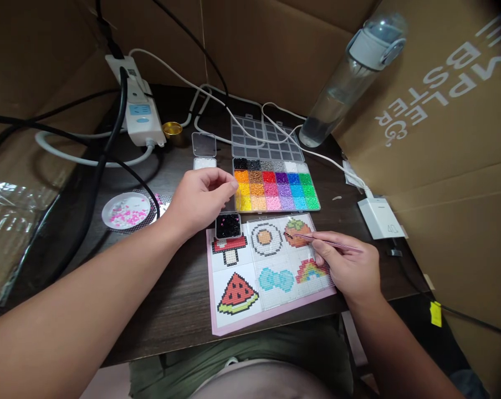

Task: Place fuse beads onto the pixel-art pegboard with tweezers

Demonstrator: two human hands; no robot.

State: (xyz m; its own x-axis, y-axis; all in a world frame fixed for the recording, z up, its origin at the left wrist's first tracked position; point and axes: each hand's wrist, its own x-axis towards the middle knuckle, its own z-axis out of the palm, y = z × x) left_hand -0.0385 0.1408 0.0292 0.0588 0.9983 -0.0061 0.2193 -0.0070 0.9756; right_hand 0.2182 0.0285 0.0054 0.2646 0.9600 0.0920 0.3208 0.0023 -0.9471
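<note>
My right hand holds pink tweezers. Their tips are at the orange tomato-like picture on the clear pegboard, where a few dark beads show. The board lies over a pattern sheet with a mushroom, an egg, a watermelon slice, a bow and a rainbow. My left hand hovers by the left edge of the bead box, thumb and forefinger pinched together; anything between them is too small to make out. Below that hand is a small box of black beads with a few pink ones.
Left of my forearm stands a white dish of pink and white beads. A power strip, cables, a gold cup and a small lidded box of white beads lie behind. A water bottle and white charger stand right.
</note>
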